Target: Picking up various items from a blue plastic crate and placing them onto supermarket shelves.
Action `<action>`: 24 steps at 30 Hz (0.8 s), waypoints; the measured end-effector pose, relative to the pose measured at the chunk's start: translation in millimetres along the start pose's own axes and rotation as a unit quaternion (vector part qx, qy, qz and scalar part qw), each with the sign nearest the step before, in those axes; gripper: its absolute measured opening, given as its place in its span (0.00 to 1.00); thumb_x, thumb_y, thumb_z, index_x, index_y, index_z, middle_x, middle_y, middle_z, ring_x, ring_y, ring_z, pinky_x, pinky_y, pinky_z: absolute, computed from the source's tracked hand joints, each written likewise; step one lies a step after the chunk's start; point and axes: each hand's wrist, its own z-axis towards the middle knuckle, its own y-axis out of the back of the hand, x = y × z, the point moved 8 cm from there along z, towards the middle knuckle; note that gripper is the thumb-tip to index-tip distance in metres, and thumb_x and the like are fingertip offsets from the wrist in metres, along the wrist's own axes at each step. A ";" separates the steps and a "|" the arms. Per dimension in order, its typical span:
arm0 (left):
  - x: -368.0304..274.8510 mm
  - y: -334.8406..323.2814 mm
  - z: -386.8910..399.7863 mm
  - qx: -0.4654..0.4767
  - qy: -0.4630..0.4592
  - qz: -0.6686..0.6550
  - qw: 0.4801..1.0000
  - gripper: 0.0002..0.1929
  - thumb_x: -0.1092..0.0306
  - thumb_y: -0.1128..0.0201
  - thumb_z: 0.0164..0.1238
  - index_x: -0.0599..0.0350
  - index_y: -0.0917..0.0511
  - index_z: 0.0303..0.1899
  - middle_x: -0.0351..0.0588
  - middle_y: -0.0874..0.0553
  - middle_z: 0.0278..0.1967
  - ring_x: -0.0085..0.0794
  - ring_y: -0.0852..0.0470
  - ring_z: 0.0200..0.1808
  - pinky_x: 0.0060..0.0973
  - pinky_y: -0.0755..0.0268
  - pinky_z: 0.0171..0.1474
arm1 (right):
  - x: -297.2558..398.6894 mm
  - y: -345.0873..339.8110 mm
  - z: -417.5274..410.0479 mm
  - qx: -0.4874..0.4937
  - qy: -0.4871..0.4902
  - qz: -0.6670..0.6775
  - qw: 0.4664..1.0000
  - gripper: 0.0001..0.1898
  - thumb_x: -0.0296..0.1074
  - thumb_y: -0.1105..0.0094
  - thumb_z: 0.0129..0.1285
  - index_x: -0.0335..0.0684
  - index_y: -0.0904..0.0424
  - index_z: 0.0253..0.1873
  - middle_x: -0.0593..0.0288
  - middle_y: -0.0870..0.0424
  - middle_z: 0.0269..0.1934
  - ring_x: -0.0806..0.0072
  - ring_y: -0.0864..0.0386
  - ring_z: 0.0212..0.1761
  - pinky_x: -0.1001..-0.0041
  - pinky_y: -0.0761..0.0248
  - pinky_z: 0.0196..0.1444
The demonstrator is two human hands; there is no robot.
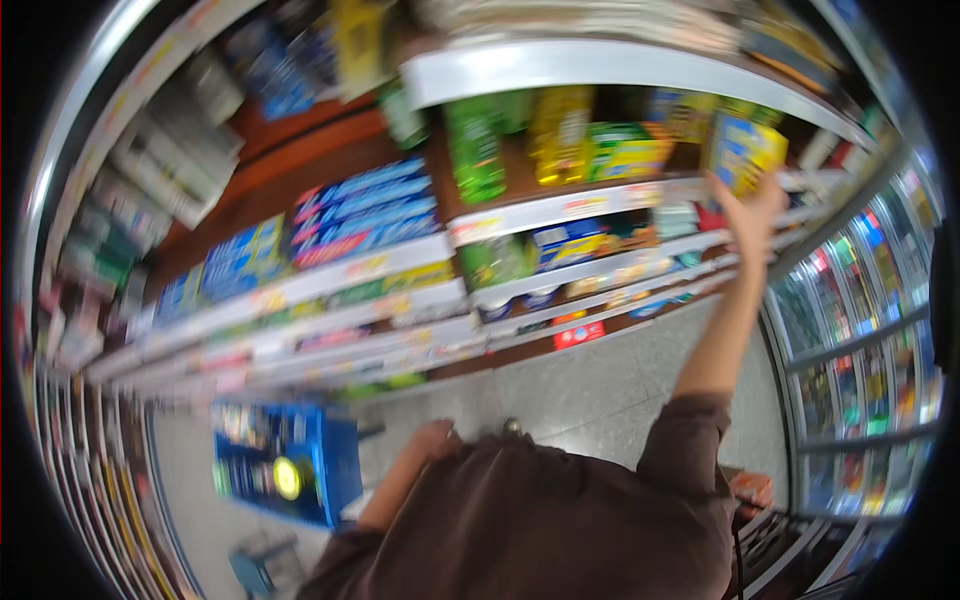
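Note:
My right hand is raised to the upper right, its fingers around a yellow and blue package at the front of a shelf. To the left on that shelf stand an orange, green and yellow pack, bottles of yellow liquid and a green bottle. My left hand is low beside my body, above the floor; its fingers look curled, and blur hides whether it holds anything.
Stacked blue boxes lie on the shelf at left. A blue crate holding goods stands on the floor at lower left, near a blue-grey stool-like object. Glass-fronted display cases line the right side. A white shelf edge runs overhead.

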 end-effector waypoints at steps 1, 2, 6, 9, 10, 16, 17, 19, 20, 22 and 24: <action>-18.2 9.9 -6.5 0.034 0.013 0.007 0.999 0.33 0.46 0.37 0.59 0.64 0.26 0.59 0.62 0.20 0.56 0.53 0.23 0.58 0.41 0.31 0.62 | -3.1 5.3 -22.0 0.019 -0.024 -0.025 0.999 0.31 0.41 0.21 0.46 0.33 0.26 0.51 0.55 0.19 0.43 0.65 0.21 0.43 0.66 0.28 0.47; -32.0 22.6 -5.4 0.008 -0.020 -0.007 1.000 0.32 0.47 0.38 0.61 0.63 0.27 0.60 0.62 0.21 0.57 0.52 0.24 0.60 0.40 0.32 0.63 | 20.5 17.9 -44.0 0.064 -0.040 0.125 0.989 0.31 0.33 0.27 0.54 0.32 0.32 0.61 0.55 0.23 0.52 0.69 0.24 0.50 0.68 0.29 0.55; -64.8 55.2 -9.1 -0.033 -0.121 -0.162 0.979 0.27 0.52 0.37 0.65 0.61 0.26 0.59 0.55 0.16 0.49 0.44 0.17 0.50 0.34 0.25 0.52 | 30.7 16.1 -157.9 0.164 -0.089 0.167 0.968 0.54 0.34 0.25 0.47 0.37 0.52 0.77 0.50 0.41 0.73 0.61 0.43 0.75 0.64 0.51 0.74; -65.7 75.7 -20.2 -0.053 -0.148 -0.386 0.909 0.23 0.53 0.36 0.68 0.60 0.25 0.55 0.45 0.16 0.41 0.29 0.18 0.41 0.27 0.26 0.46 | 64.1 -36.7 -233.4 0.311 -0.076 0.177 0.931 0.62 0.38 0.21 0.35 0.36 0.51 0.77 0.50 0.42 0.74 0.60 0.44 0.75 0.63 0.50 0.74; -53.0 75.9 -23.7 -0.071 -0.125 -0.397 0.907 0.23 0.53 0.36 0.68 0.60 0.25 0.55 0.45 0.16 0.41 0.29 0.18 0.41 0.27 0.26 0.46 | 73.2 -67.1 -265.2 0.372 -0.058 0.161 0.912 0.62 0.38 0.20 0.33 0.36 0.51 0.77 0.49 0.42 0.73 0.59 0.43 0.75 0.63 0.49 0.74; 35.1 97.8 -58.0 -0.171 -0.084 -0.507 0.841 0.24 0.54 0.34 0.66 0.63 0.25 0.55 0.44 0.19 0.39 0.26 0.21 0.40 0.25 0.26 0.45 | 246.1 -187.0 -433.1 0.623 0.069 0.139 0.767 0.63 0.42 0.18 0.27 0.32 0.46 0.73 0.41 0.39 0.68 0.45 0.39 0.68 0.56 0.43 0.70; 57.7 88.6 -64.4 -0.163 -0.066 -0.483 0.858 0.24 0.55 0.33 0.66 0.63 0.25 0.55 0.44 0.18 0.40 0.26 0.20 0.41 0.25 0.25 0.46 | 280.0 -201.2 -459.4 0.651 0.103 0.165 0.734 0.64 0.43 0.18 0.26 0.31 0.46 0.73 0.40 0.39 0.67 0.44 0.39 0.67 0.54 0.42 0.68; 101.9 69.9 -82.3 -0.157 -0.046 -0.464 0.871 0.25 0.56 0.32 0.65 0.63 0.25 0.56 0.45 0.17 0.41 0.26 0.19 0.42 0.25 0.25 0.47 | 335.7 -228.9 -501.0 0.681 0.135 0.168 0.700 0.64 0.44 0.18 0.26 0.32 0.46 0.73 0.39 0.39 0.67 0.43 0.39 0.67 0.54 0.43 0.69; 129.9 60.7 -96.4 -0.178 -0.022 -0.531 0.828 0.24 0.58 0.32 0.65 0.63 0.25 0.56 0.45 0.16 0.42 0.26 0.18 0.43 0.26 0.25 0.48 | 363.7 -242.4 -520.5 0.706 0.160 0.168 0.670 0.64 0.44 0.18 0.27 0.32 0.47 0.73 0.39 0.40 0.66 0.43 0.39 0.66 0.54 0.43 0.69; 179.6 51.2 -137.5 -0.207 -0.002 -0.657 0.725 0.22 0.63 0.32 0.64 0.63 0.24 0.56 0.46 0.15 0.44 0.28 0.17 0.44 0.27 0.24 0.49 | 416.6 -269.0 -549.0 0.724 0.195 0.173 0.638 0.64 0.44 0.18 0.27 0.33 0.47 0.73 0.38 0.41 0.68 0.42 0.40 0.67 0.53 0.44 0.69; 238.4 39.5 -178.9 -0.241 0.039 -0.699 0.672 0.20 0.67 0.33 0.64 0.62 0.24 0.56 0.46 0.15 0.46 0.27 0.17 0.45 0.26 0.24 0.50 | 475.3 -282.5 -571.0 0.731 0.261 0.171 0.607 0.58 0.45 0.20 0.35 0.32 0.46 0.72 0.39 0.42 0.69 0.42 0.43 0.70 0.52 0.48 0.72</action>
